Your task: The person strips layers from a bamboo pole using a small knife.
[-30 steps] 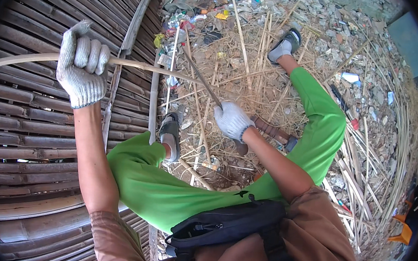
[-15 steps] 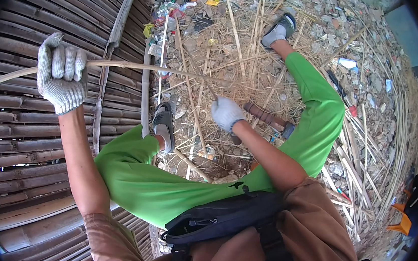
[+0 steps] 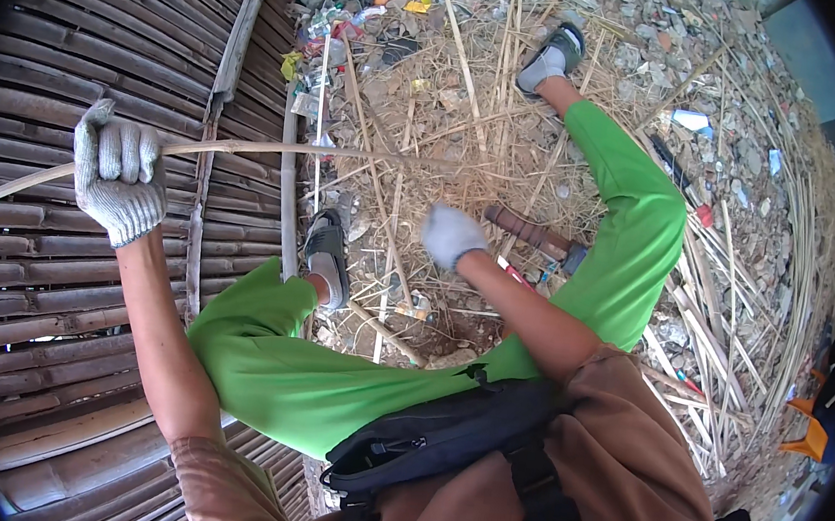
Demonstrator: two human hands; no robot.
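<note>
Littered ground [image 3: 431, 327]; left grip [image 3: 123, 169] clenched around bamboo strip [image 3: 247, 147]; right grip [image 3: 453, 236] blurred, cannot tell hold.

Blur at the right glove, and covered or cropped parts around it
The right hand [image 3: 453, 236] is smeared by blur, its fingers turned out of sight, so its grip cannot be read; the left hand [image 3: 122, 172] covers a stretch of the bamboo strip [image 3: 288, 148], whose far end fades into the straw [image 3: 495, 183]; the right forearm [image 3: 534, 307] partly hides a red-and-white object [image 3: 510, 267], kind unclear; the green trousers [image 3: 631, 231] meet a brown-handled tool [image 3: 531, 233], leaving its full shape uncertain; much scattered litter [image 3: 354, 28] is too small to identify; the dark lens rim crops the bamboo slats [image 3: 56, 155], and the lower edge cuts the brown shirt [image 3: 639, 463].
</note>
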